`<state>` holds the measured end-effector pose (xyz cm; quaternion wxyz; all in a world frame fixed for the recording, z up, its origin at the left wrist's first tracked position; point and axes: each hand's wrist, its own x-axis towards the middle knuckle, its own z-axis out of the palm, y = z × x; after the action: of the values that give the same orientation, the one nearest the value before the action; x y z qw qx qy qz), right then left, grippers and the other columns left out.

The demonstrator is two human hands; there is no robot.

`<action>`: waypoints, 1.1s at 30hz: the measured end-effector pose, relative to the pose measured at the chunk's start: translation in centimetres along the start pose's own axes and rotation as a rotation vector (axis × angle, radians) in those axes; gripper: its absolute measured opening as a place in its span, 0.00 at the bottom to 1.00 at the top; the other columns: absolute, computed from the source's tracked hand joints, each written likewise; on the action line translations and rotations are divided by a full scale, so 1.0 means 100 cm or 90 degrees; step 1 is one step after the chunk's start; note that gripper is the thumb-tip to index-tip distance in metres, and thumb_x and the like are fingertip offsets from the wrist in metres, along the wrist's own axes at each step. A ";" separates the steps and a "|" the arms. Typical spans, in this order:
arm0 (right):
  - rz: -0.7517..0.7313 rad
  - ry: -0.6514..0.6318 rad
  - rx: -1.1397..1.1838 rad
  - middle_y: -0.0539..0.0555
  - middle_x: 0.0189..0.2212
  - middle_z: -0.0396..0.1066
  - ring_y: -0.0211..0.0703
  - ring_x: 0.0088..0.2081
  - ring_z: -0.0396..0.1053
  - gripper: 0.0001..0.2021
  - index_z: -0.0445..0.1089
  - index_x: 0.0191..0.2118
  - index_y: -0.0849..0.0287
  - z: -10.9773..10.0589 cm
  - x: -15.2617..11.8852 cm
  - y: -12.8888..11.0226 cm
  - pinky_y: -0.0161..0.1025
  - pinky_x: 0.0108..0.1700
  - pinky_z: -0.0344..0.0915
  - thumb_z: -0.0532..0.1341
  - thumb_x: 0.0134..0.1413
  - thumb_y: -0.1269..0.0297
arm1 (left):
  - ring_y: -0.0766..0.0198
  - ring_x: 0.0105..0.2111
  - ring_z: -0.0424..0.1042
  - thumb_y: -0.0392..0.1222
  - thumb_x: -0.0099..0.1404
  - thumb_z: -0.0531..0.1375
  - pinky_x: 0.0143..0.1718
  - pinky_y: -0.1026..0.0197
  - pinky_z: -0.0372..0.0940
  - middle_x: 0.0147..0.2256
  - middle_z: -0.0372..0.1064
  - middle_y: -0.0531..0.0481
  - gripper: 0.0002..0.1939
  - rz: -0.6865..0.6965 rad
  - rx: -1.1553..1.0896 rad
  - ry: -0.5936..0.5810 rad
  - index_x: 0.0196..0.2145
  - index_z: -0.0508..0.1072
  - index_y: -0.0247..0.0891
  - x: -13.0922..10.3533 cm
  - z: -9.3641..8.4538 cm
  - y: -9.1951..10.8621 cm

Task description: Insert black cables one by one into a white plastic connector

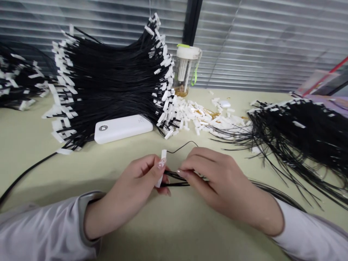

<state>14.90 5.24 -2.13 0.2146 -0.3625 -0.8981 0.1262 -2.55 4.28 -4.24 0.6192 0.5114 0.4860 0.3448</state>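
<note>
The left hand pinches a white tag; the right hand curls around black wires, which might slip if held loosely.

1. No text could be read with certainty.
2. On the white device, an oval panel near the left end bore small light characters, too blurred to make out.
3. A faint grey mark at the device's right end was unclear.
4. The white strip in the left hand, front-right of the device, showed no legible print.
</note>
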 end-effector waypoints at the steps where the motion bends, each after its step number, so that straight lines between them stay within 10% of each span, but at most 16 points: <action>1: -0.003 -0.002 -0.017 0.50 0.26 0.61 0.34 0.30 0.58 0.07 0.64 0.30 0.60 0.000 -0.001 0.000 0.32 0.32 0.55 0.51 0.54 0.67 | 0.71 0.21 0.65 0.46 0.60 0.50 0.26 0.67 0.60 0.21 0.59 0.57 0.14 0.001 -0.001 -0.002 0.22 0.60 0.36 0.000 0.000 -0.001; 14: -0.072 -0.081 -0.250 0.50 0.24 0.60 0.37 0.27 0.55 0.06 0.61 0.26 0.59 -0.001 0.004 0.001 0.37 0.29 0.52 0.51 0.52 0.71 | 0.70 0.19 0.65 0.45 0.60 0.49 0.23 0.68 0.59 0.18 0.60 0.57 0.14 0.012 0.095 0.012 0.20 0.60 0.36 -0.001 0.003 0.005; 20: 0.025 0.146 -0.412 0.52 0.18 0.61 0.39 0.22 0.59 0.06 0.67 0.26 0.57 -0.046 -0.004 0.023 0.38 0.23 0.51 0.55 0.48 0.67 | 0.72 0.19 0.65 0.46 0.61 0.49 0.23 0.69 0.59 0.20 0.59 0.58 0.14 -0.013 0.063 0.018 0.22 0.60 0.36 -0.002 0.003 0.005; 24: 0.200 0.470 -0.141 0.55 0.30 0.67 0.44 0.31 0.65 0.09 0.68 0.39 0.54 -0.070 -0.008 0.040 0.42 0.31 0.60 0.55 0.50 0.67 | 0.72 0.20 0.65 0.46 0.60 0.49 0.23 0.69 0.59 0.20 0.60 0.58 0.13 -0.013 0.051 0.015 0.22 0.60 0.36 -0.002 0.003 0.003; 28: 0.145 0.657 0.281 0.56 0.35 0.62 0.41 0.38 0.65 0.06 0.68 0.34 0.57 -0.072 -0.001 0.039 0.40 0.38 0.62 0.54 0.52 0.69 | 0.71 0.20 0.65 0.46 0.61 0.49 0.24 0.68 0.59 0.20 0.59 0.58 0.13 -0.007 0.054 0.009 0.23 0.60 0.37 -0.001 0.004 0.003; 30: 0.139 0.668 0.364 0.52 0.27 0.60 0.34 0.28 0.64 0.04 0.66 0.32 0.58 -0.065 0.002 0.034 0.37 0.31 0.62 0.54 0.51 0.70 | 0.71 0.20 0.65 0.46 0.60 0.49 0.24 0.68 0.59 0.20 0.59 0.58 0.13 -0.006 0.054 0.005 0.22 0.60 0.37 -0.001 0.004 0.002; 33: 0.185 0.451 0.387 0.47 0.20 0.61 0.32 0.20 0.60 0.13 0.59 0.43 0.55 -0.048 0.003 0.027 0.34 0.24 0.59 0.55 0.50 0.71 | 0.72 0.20 0.65 0.46 0.60 0.50 0.24 0.68 0.59 0.21 0.59 0.58 0.13 -0.014 0.038 0.002 0.23 0.60 0.36 -0.002 0.004 0.001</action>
<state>18.61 7.65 1.13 0.5836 -0.4256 -0.6324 0.2801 -2.23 4.02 -4.09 0.6070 0.5235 0.5026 0.3240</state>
